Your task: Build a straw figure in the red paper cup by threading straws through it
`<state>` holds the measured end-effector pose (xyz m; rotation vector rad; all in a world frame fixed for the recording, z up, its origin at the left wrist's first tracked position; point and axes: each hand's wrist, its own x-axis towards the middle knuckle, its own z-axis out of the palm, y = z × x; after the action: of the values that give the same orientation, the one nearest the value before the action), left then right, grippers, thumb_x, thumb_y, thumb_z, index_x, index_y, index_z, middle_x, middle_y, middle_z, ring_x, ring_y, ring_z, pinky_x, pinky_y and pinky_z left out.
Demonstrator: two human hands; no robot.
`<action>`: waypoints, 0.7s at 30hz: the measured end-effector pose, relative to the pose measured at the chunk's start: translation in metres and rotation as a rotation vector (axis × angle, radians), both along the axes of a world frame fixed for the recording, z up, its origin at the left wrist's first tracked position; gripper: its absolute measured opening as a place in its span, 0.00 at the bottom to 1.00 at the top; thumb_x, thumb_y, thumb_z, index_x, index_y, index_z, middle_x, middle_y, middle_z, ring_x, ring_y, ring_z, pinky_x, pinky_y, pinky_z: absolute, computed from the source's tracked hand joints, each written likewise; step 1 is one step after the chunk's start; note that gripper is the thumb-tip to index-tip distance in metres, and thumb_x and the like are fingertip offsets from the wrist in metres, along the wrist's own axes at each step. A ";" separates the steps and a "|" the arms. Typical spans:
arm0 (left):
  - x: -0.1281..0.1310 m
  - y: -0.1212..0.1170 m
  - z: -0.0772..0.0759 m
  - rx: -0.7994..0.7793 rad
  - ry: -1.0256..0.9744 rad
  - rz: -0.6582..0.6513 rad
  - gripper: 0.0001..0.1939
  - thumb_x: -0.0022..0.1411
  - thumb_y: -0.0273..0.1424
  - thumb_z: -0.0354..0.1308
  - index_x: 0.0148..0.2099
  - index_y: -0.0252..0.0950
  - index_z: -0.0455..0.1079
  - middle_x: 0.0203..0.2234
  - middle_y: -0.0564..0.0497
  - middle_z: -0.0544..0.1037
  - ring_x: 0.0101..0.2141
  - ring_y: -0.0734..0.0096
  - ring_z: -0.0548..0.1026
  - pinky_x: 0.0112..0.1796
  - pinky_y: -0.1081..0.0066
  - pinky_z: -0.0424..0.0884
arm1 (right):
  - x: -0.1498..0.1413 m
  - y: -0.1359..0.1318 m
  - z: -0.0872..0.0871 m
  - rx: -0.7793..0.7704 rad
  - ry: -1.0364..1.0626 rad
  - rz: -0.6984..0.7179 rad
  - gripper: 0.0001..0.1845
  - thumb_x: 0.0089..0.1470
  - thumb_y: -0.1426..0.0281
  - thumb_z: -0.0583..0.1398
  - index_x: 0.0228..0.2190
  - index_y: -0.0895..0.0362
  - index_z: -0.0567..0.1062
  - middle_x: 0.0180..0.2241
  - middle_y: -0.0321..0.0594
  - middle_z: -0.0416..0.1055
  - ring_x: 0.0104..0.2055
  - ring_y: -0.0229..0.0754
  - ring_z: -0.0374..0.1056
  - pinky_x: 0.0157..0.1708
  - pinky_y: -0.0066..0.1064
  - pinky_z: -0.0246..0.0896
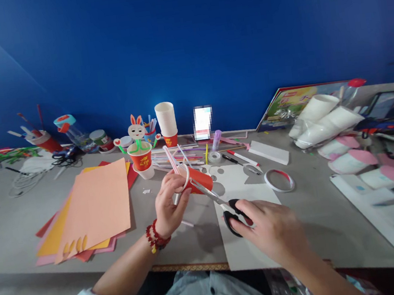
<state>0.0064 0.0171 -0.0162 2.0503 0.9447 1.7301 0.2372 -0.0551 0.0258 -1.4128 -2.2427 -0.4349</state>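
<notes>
Scissors (220, 199) reach forward from the right hand (273, 227), whose fingers are closed around the black handles. Beneath them a white sheet (246, 247) lies on the gray counter (313, 229), its far part cut with round holes. Just beyond, the left hand (172, 199) has its fingers clamped on a red cup (201, 180), which is held off to the hand's right with its mouth facing left. The blade tips meet the cup's rim; I cannot tell whether they have bitten in. Pink-striped straws (171, 159) stick up beside the left hand. Left of the hands lies a stack of colored paper (97, 204); a tape roll (268, 182) rests to their right. Farther back stand a rabbit-faced cup figure (142, 160) and a tower of white cups (166, 117), before a blue wall (182, 38).
</notes>
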 end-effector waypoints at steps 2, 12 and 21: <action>0.000 0.000 0.000 0.026 0.012 0.022 0.07 0.64 0.25 0.58 0.45 0.38 0.71 0.34 0.48 0.78 0.41 0.61 0.76 0.50 0.50 0.73 | 0.000 0.000 0.001 -0.017 0.011 0.015 0.19 0.66 0.60 0.52 0.28 0.55 0.74 0.17 0.33 0.70 0.21 0.36 0.67 0.25 0.32 0.45; -0.001 0.002 -0.001 0.158 0.045 0.095 0.12 0.61 0.20 0.60 0.45 0.39 0.71 0.35 0.50 0.78 0.40 0.64 0.76 0.55 0.43 0.68 | -0.002 -0.002 0.000 -0.194 0.207 0.060 0.16 0.61 0.58 0.58 0.26 0.55 0.70 0.15 0.29 0.66 0.18 0.34 0.66 0.23 0.29 0.45; -0.001 0.002 -0.003 0.222 0.071 0.191 0.11 0.60 0.21 0.61 0.43 0.39 0.70 0.33 0.51 0.80 0.39 0.65 0.77 0.54 0.43 0.69 | -0.025 -0.012 -0.013 -0.222 0.364 0.050 0.16 0.61 0.60 0.58 0.25 0.54 0.68 0.15 0.29 0.66 0.17 0.34 0.64 0.23 0.28 0.47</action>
<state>0.0057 0.0187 -0.0189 2.2368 1.0412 1.9493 0.2123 -0.0675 0.0126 -1.4069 -2.0656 0.0882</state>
